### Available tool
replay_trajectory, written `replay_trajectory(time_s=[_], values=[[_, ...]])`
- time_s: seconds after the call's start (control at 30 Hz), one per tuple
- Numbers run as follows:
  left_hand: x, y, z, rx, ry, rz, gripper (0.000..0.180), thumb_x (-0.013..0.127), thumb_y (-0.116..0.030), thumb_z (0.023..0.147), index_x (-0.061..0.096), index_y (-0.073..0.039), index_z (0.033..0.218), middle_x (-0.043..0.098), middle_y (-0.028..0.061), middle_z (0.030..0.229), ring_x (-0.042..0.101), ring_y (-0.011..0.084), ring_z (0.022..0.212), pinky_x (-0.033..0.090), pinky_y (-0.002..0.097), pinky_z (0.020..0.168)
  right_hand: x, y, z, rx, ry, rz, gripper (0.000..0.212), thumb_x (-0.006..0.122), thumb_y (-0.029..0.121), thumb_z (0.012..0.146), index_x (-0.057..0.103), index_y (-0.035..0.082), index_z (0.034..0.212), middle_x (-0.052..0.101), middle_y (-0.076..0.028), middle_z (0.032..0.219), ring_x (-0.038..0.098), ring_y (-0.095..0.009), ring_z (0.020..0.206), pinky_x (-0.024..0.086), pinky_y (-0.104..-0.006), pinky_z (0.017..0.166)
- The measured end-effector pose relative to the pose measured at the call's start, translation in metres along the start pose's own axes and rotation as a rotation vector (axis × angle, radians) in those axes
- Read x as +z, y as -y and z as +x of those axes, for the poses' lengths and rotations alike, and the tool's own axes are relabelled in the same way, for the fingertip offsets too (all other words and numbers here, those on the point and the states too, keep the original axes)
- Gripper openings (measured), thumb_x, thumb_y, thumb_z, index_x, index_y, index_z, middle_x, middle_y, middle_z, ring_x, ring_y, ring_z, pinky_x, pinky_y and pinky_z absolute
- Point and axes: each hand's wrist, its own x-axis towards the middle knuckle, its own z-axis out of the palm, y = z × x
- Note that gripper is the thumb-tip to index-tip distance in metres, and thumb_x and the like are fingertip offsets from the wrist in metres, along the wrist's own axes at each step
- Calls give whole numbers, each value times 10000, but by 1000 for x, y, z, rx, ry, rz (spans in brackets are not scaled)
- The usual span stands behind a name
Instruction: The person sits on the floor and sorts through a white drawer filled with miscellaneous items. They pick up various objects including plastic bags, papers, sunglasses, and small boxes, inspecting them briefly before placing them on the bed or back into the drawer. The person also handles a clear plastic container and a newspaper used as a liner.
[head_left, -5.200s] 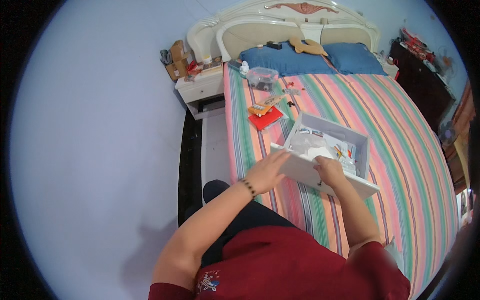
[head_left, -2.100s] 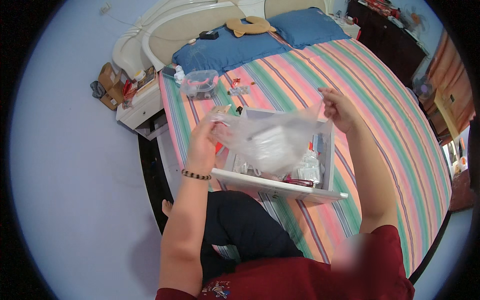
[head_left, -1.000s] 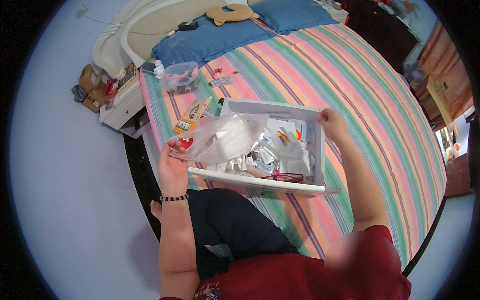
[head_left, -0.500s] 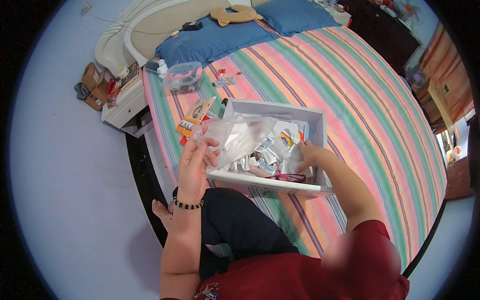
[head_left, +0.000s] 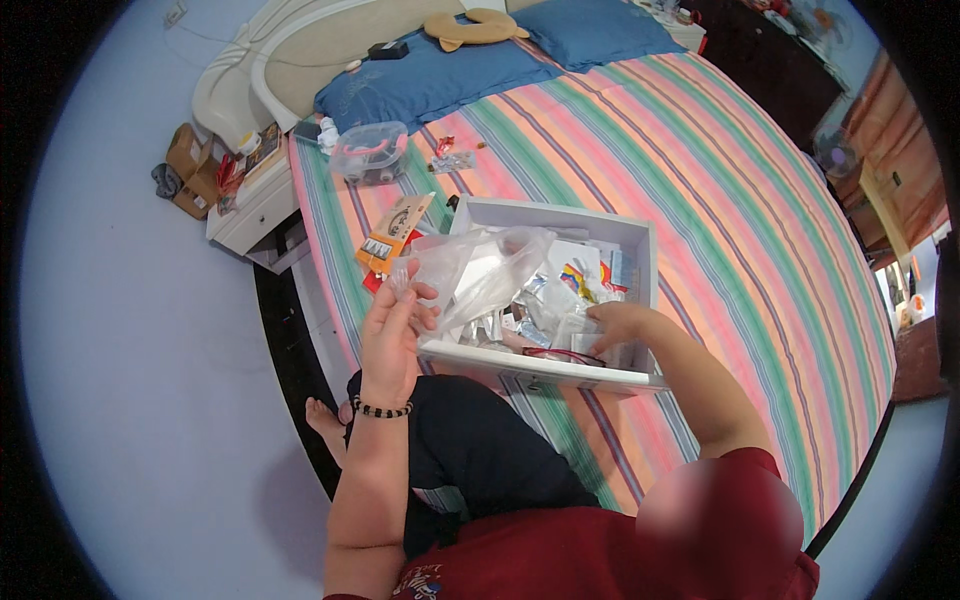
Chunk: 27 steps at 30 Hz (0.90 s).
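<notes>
"What is the left hand (head_left: 390,335) doing?"

"It pinches the edge of a thin, see-through bag (head_left: 490,270) with its thumb and fingers. The bag spreads over the left part of the white drawer (head_left: 540,368)."

"Where is the drawer?"

"It sits on the stripy bed (head_left: 750,220), right in front of the person."

"And the right hand (head_left: 622,325)?"

"It reaches into the right part of the drawer. Its fingers point down at some small packets (head_left: 535,308), clear and silvery. I can't tell if they grip one."

"What's near those fingers?"

"Red glasses (head_left: 560,352), by the drawer's front wall."

"What's outside the drawer?"

"An orange and tan packet (head_left: 395,235) lies just to the left, with something red partly under it. Farther up is a clear box (head_left: 370,155) with a pink handle. Past that are two blue pillows (head_left: 435,85), and a tan neck pillow (head_left: 480,36) rests on the left one."
</notes>
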Motion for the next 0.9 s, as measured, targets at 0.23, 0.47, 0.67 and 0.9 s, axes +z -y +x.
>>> replay_trajectory(time_s=[0.23,0.47,0.67,0.9], values=[[-2,-3,-3,-8,-40,-17,343,427,-104,936,454,-17,1267,556,36,933,450,57,668,403,198,679,-42,7,-43,54,-491,591,659,759,308,630,530,-18,1155,588,-158,1122,578,-255,1020,441,-343,875],[29,-6,5,-28,57,-70,355,412,-112,938,432,-34,1284,540,37,927,449,60,636,451,271,776,-45,-4,-71,-321,-581,1926,335,602,201,815,554,3,1082,625,-131,1020,619,-242,928,494,-373,828],[72,-31,-3,-70,232,-98,496,403,-133,939,216,-103,1398,479,58,1095,469,67,626,506,336,770,-27,-16,-56,-384,-529,2128,366,585,158,825,514,-4,1146,607,-138,1064,615,-239,953,503,-372,854],[39,-19,-13,-24,225,150,504,391,-83,929,215,-113,1400,468,95,1148,445,51,572,534,266,668,-59,76,-59,-563,-108,1643,621,608,122,789,346,8,1341,536,-127,1197,560,-196,1063,478,-330,881]])
